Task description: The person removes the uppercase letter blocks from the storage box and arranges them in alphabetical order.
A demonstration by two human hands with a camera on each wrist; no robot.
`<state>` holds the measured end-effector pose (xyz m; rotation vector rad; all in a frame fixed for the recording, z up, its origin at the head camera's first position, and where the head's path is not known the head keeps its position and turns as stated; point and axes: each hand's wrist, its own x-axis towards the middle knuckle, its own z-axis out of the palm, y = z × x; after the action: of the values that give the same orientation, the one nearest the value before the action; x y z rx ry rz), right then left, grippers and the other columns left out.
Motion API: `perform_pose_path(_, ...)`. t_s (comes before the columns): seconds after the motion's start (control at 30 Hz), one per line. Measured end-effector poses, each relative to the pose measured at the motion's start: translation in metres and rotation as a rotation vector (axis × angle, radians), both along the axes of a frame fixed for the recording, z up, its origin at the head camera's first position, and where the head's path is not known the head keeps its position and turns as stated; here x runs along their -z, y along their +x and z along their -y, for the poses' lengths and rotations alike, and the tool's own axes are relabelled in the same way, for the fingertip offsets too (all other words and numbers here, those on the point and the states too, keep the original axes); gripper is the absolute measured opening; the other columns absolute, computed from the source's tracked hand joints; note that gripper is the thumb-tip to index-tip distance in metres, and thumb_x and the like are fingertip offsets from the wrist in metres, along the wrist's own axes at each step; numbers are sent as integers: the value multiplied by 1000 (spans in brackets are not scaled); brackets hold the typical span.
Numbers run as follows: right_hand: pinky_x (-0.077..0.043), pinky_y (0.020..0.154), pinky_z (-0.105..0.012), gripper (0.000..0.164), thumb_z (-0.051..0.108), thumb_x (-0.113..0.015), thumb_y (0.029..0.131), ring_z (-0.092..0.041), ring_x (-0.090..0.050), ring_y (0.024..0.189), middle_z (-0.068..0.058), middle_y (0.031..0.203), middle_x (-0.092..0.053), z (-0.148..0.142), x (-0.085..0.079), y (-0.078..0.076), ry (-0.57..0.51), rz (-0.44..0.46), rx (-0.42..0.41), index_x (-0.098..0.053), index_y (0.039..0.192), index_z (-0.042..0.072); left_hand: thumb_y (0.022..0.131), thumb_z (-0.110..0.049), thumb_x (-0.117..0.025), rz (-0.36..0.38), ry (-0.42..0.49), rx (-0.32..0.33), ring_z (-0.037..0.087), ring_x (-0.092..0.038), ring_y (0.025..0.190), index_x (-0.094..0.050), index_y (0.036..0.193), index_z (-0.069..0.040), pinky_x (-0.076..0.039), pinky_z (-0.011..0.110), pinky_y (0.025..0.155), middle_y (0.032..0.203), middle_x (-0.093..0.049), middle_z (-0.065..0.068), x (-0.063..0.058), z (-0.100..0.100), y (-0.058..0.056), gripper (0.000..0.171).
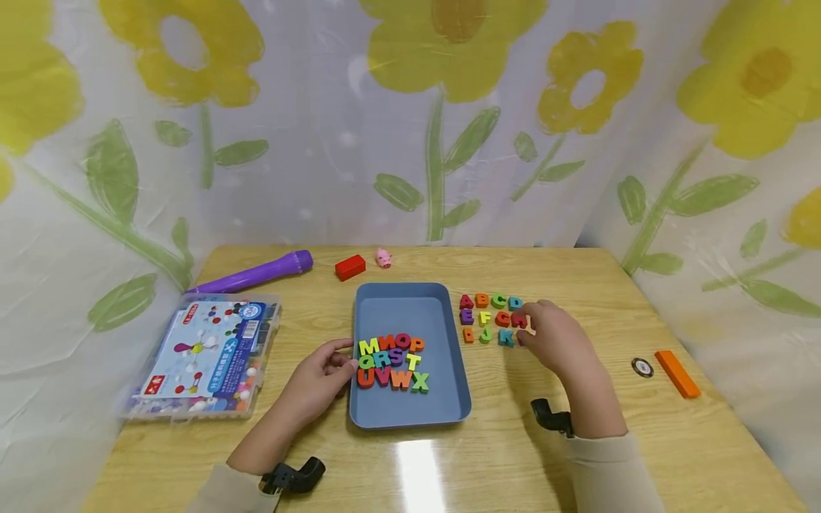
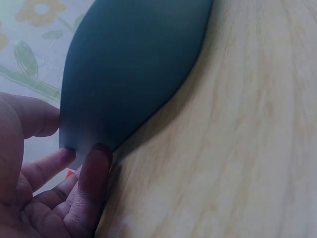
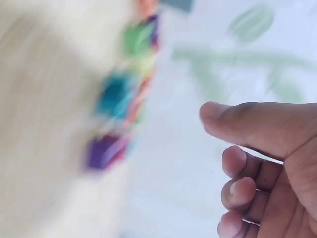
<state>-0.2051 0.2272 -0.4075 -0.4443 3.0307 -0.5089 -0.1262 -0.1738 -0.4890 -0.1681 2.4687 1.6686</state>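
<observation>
Blue tray [image 1: 400,310] mid-table [image 1: 487,442], letters M to X [image 1: 395,358] inside, three rough rows along its 9 o'clock wall. Left hand [image 1: 314,385] at that same wall, fingers bent, thumb and forefinger nearly closed on the rim, holding the tray edge.

Right hand [image 1: 558,342] is off the tray's 2 o'clock, fingers loosely bent, thumb apart from them, nothing in between. Just beside it, letters A to L [image 1: 484,318], three rows of four on the table. That hand partly blocks H [image 1: 518,320] and L [image 3: 99,154] from the head view; letters blurred in the right wrist view. Tray wall stands between the two letter sets.

Rest, clock from the tray: plastic box [image 1: 212,349] with molecule picture at 9, left hand in between; purple microphone [image 1: 256,274] at 10, just behind the box; red block [image 1: 350,267] at 11, pink pig [image 1: 383,258] beside it, closer to 12; black-and-white chip [image 1: 642,367] at 3, right forearm [image 1: 596,406] in the way, orange block [image 1: 678,374] just past it; glare patch [image 1: 420,470] at 6. Flowered curtain [image 1: 308,185] behind, at 12.
</observation>
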Motion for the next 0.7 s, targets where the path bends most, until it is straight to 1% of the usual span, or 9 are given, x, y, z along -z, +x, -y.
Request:
perform_pose_path(0.1,-58,81,-46,32,15,-80,100,-26,-66,92,-14,118,-71,41,-20,2,7,-49,-80,-74,131,5,109,-27,-68,3,-11,0,20,-64,87,-59,155,-16,-56,30,74,122,-69,11,-1,1,0,49)
perform_pose_path(0.2,-59,85,-44,33,18,-82,99,-24,-67,95,-9,119,-72,94,-30,-3,27,-53,-221,-75,130,8,107,-24,-70,-7,-8,4,19,-66,92,-59,155,-13,-57,29,76,123,-69,12,-2,4,2,50)
perform_pose_path(0.3,-61,92,-43,33,24,-82,100,-23,-69,104,-8,125,-73,148,-29,-12,91,1,-371,-77,130,12,104,-20,-74,-21,6,18,19,-71,99,-59,154,-9,-58,28,81,124,-69,12,-2,5,7,54)
perform_pose_path(0.37,-61,95,-42,34,29,-81,101,-22,-69,109,-7,130,-73,179,-24,-19,157,69,-447,-78,131,14,101,-18,-77,-22,26,30,18,-73,102,-58,154,-8,-59,27,82,125,-69,13,-3,6,11,57)
perform_pose_path(0.4,-61,96,-41,34,30,-80,102,-21,-69,110,-6,132,-72,191,-21,-22,186,105,-472,-78,131,14,100,-18,-78,-17,36,34,18,-73,102,-58,155,-8,-60,27,82,125,-69,13,-3,6,13,59)
perform_pose_path(0.47,-61,97,-40,33,31,-81,101,-19,-69,109,-4,130,-73,210,-14,-27,248,163,-495,-79,130,16,99,-19,-80,-2,65,43,18,-73,97,-57,156,-9,-59,27,78,125,-69,12,-3,6,16,62)
perform_pose_path(0.53,-61,95,-39,30,29,-82,100,-17,-68,105,-1,125,-75,221,-9,-32,291,206,-498,-80,127,16,98,-19,-82,16,94,51,18,-72,90,-56,156,-10,-59,29,73,124,-69,12,-3,7,20,65)
perform_pose_path(0.63,-61,90,-37,25,27,-83,99,-16,-67,96,2,116,-76,228,-1,-39,305,241,-498,-80,121,16,97,-17,-83,24,134,82,19,-69,83,-53,158,-8,-59,30,69,119,-68,14,-4,9,24,69)
perform_pose_path(0.7,-61,88,-37,22,27,-81,100,-16,-66,94,2,114,-76,230,3,-43,302,246,-503,-80,120,16,97,-15,-84,22,146,107,19,-68,81,-51,159,-7,-58,29,68,114,-67,14,-5,11,27,71)
